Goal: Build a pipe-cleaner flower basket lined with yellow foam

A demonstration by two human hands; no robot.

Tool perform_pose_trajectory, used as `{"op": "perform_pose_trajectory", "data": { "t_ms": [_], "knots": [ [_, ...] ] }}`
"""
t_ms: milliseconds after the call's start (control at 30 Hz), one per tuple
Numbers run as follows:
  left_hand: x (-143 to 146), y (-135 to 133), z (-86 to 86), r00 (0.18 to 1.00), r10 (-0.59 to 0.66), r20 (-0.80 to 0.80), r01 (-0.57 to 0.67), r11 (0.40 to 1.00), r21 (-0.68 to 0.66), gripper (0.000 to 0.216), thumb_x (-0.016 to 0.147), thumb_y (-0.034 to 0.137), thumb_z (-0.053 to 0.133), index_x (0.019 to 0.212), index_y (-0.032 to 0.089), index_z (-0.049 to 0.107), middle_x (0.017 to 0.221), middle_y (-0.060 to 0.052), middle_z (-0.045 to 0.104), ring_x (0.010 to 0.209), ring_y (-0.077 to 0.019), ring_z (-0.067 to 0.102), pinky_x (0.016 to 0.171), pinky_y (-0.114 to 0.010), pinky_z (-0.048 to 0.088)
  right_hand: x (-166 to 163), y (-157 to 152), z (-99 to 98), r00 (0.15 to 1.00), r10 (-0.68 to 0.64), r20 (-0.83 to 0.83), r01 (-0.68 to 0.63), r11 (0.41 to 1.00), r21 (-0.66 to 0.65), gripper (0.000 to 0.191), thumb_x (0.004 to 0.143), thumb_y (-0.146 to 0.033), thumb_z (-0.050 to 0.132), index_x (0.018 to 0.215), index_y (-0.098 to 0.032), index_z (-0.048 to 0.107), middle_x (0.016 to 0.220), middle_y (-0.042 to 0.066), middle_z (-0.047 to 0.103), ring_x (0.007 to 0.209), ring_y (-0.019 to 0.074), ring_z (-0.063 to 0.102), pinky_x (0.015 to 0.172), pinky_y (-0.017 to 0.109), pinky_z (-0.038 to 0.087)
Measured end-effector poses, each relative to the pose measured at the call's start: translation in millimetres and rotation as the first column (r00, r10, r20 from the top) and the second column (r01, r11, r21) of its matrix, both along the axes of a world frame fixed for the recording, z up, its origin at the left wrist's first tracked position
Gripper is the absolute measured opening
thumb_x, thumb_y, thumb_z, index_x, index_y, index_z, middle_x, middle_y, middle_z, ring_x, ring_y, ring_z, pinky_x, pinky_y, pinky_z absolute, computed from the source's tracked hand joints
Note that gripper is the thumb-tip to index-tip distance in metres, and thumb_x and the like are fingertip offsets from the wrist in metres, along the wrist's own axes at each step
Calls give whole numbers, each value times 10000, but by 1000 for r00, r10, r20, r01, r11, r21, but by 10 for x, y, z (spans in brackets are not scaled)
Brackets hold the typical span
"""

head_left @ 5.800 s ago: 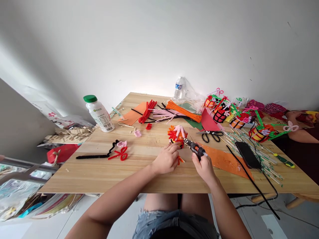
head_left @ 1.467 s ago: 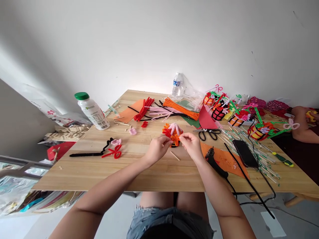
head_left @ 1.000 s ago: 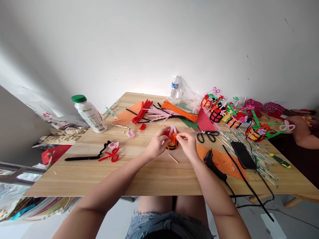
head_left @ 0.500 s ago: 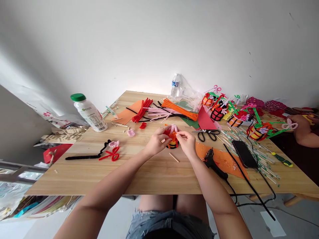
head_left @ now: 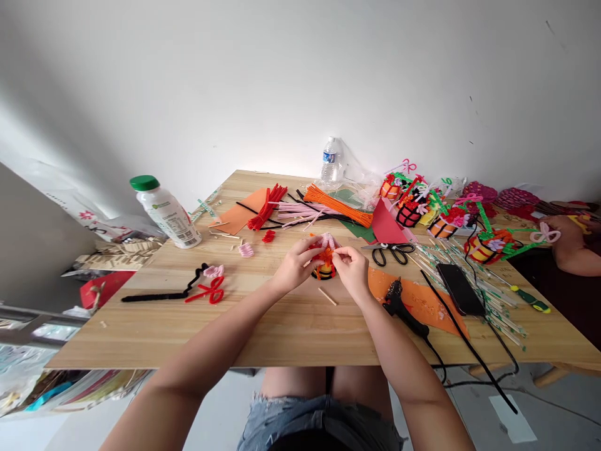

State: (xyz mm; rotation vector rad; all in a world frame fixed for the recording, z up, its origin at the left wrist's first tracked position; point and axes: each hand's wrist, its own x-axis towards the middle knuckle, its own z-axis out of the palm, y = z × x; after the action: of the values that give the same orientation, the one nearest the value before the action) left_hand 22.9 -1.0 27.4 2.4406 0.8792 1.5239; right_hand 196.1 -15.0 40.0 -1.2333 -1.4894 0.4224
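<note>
A small pipe-cleaner basket in orange, black and yellow stands on the wooden table in front of me, with pink and orange pipe-cleaner pieces at its top. My left hand closes its fingers on the basket's left side. From the right, my right hand pinches an orange pipe-cleaner piece at the top. My fingers partly hide the basket. A short wooden stick lies just below it. To the left rest a red pipe-cleaner bow and a bent black pipe cleaner.
A glue gun lies on orange paper at right, near a phone and scissors. Bundles of orange pipe cleaners lie behind. A white bottle stands left. Finished baskets line the back right, near another person's arm.
Both hands stay at the basket in almost the same pose. The view has shifted very slightly; nothing else visibly moves.
</note>
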Motion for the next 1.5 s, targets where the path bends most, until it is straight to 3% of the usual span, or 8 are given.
{"op": "perform_pose_trajectory", "data": {
  "t_ms": [400,867,1167,1500],
  "knots": [
    [39,-9,-20,998,56,-36,-50,986,157,200,884,235,594,1054,144,650,1267,-206,584,1136,-267,601,923,-442,520,21,-20,-30,1000,-14,-24,16,998,56,89,726,-247,576,708,-184,637,657,10,644,572,134,559,567,255,472],
    [48,12,-58,998,51,-40,-47,994,94,237,899,275,569,1096,169,649,1302,-183,549,1142,-261,578,929,-447,514,21,-1,-65,972,-103,212,44,962,269,97,791,-164,561,734,-190,635,646,21,643,579,150,562,609,284,487],
    [29,33,-88,996,72,-53,-64,987,145,283,897,255,570,1163,174,622,1308,-188,539,1163,-267,565,937,-458,505,158,11,-48,958,39,285,-123,952,282,93,855,-225,626,866,-203,716,803,60,711,743,189,654,714,319,545],
    [29,50,-105,994,85,-70,-73,985,155,344,914,271,543,1251,208,569,1330,-177,526,1192,-264,548,952,-474,499,316,54,-55,895,170,412,-284,930,235,257,872,-162,574,1083,-231,705,930,74,702,862,201,655,802,346,547]
  ]
}}
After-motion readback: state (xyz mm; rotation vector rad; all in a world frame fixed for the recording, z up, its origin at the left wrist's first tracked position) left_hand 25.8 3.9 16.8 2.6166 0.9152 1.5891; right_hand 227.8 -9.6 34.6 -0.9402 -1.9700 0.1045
